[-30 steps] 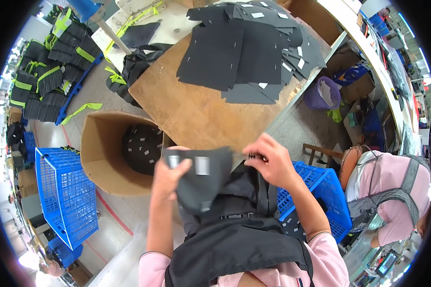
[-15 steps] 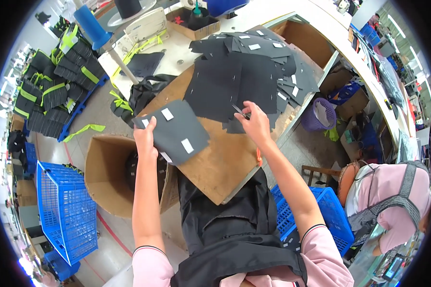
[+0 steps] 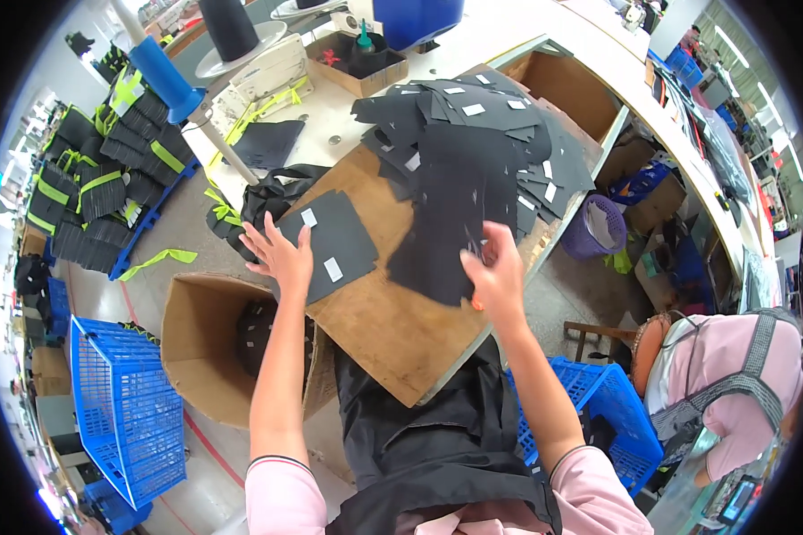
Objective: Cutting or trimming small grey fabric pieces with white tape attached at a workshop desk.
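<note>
left hand (image 3: 285, 259): fingers spread wide, beside squarish matte sheet (image 3: 348, 236) with white tags (image 3: 333, 269), flat on scuffed wooden board (image 3: 401, 348) | right hand (image 3: 498, 272): fingers curled at long black sheet (image 3: 459, 192); hold blurred, cannot tell

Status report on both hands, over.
Left hand: open, at white-tagged panel. Right hand: at long black panel, grip blurred. Overlapping dark pieces crowd far end of wooden board.

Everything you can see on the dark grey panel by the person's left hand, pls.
The dark grey panel is thin, matte and roughly four-sided; it looks like fabric or foam sheet. Two white rectangular patches show on its upper face. It lies flat on the brown board, with bare board between it and the larger black piece. The left hand covers its left edge; whether it presses down is unclear.
</note>
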`<state>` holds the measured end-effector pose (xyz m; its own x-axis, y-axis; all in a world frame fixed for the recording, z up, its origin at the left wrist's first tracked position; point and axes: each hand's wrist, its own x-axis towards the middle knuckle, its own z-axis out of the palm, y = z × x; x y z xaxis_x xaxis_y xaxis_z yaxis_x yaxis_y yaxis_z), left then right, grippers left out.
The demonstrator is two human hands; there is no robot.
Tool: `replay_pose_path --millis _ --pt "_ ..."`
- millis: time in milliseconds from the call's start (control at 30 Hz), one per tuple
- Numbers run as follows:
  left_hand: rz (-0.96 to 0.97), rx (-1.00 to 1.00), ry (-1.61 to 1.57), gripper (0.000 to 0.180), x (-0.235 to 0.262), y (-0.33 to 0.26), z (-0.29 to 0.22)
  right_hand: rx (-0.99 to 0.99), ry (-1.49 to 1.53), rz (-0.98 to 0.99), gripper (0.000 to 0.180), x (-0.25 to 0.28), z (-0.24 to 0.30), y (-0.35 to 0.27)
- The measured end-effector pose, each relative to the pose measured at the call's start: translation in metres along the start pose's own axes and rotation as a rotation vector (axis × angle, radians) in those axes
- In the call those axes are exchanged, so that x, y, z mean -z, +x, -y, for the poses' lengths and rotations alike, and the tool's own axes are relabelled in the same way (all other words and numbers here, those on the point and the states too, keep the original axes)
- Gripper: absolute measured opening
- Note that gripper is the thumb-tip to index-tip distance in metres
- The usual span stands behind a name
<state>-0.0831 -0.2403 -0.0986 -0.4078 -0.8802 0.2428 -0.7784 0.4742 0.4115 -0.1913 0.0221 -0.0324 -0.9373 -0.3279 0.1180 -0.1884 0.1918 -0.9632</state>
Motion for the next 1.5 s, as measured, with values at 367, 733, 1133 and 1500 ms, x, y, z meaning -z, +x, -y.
replay_pose_path --millis 367,733,1133,1500 --pt "1.171 0.172 -1.319 0.046 0.073 -0.137 -0.060 -0.379 0.572 0.422 0.030 0.023 0.018 -0.079" --pt "1.420 0.270 -0.996 0.031 0.102 -0.132 -0.046 0.164 -0.330 0.370 0.029 0.030 0.023 -0.092" --pt "1.437 0.408 -1.183 0.027 0.102 -0.144 -0.045 0.371 -0.357 0.348 0.029 0.047 0.011 -0.113" --pt "1.441 0.410 -1.118 0.027 0.106 -0.145 -0.041 0.416 -0.352 0.290 0.026 0.044 0.010 -0.111"
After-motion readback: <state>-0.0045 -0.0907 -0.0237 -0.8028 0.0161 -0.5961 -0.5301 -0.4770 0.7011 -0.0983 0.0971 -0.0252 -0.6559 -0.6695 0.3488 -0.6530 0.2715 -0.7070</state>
